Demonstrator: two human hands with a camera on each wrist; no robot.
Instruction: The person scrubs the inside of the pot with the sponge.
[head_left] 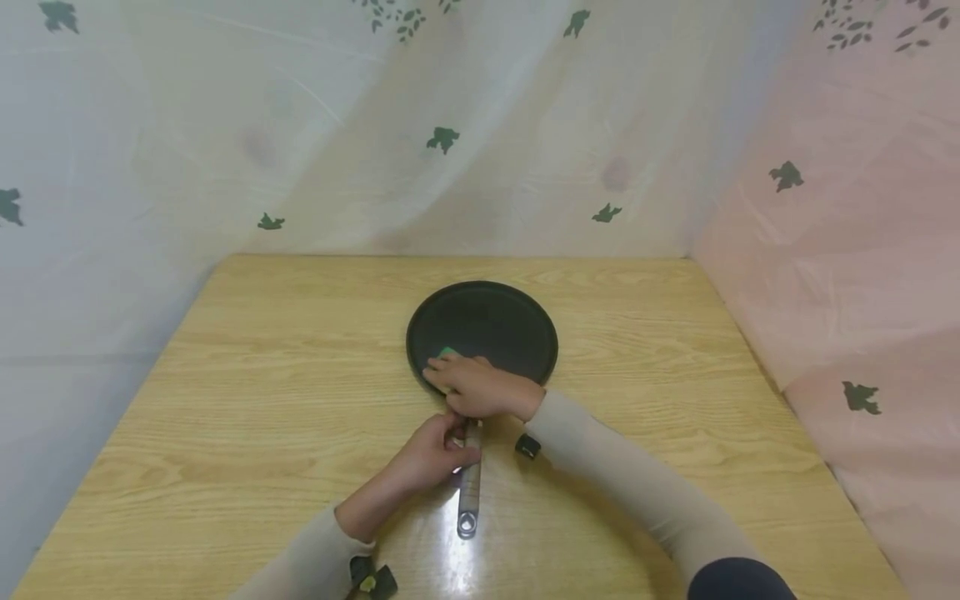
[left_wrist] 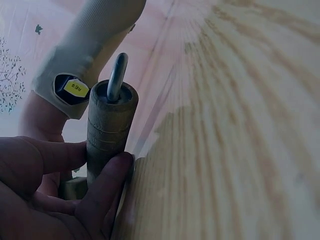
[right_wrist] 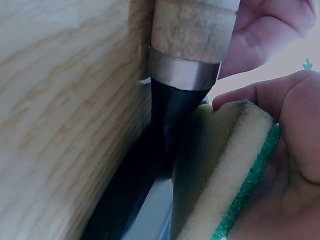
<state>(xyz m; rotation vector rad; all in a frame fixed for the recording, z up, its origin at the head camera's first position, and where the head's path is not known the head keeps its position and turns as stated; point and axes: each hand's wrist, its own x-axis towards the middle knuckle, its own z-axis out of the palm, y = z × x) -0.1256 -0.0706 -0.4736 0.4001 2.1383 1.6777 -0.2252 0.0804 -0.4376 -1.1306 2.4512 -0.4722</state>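
Note:
A round black frying pan [head_left: 487,321] lies on the wooden table, its handle [head_left: 469,492] pointing toward me. My left hand [head_left: 431,454] grips this handle; in the left wrist view its thumb and fingers pinch the wood-toned grip [left_wrist: 107,130], with a metal hanging loop [left_wrist: 117,77] at its end. Over the near-left part of the pan, my right hand [head_left: 487,387] holds a sponge, mostly covered by the hand in the head view. The right wrist view shows the yellow-and-green sponge [right_wrist: 225,170], green side toward the palm, yellow side toward the pan, close beside the handle's metal collar [right_wrist: 182,70].
The wood-grain table [head_left: 285,358] extends around the pan. Patterned pale cloth [head_left: 337,150] hangs behind it, and pink cloth [head_left: 840,275] hangs along the right. A dark device with a yellow label [left_wrist: 72,90] sits on the right sleeve.

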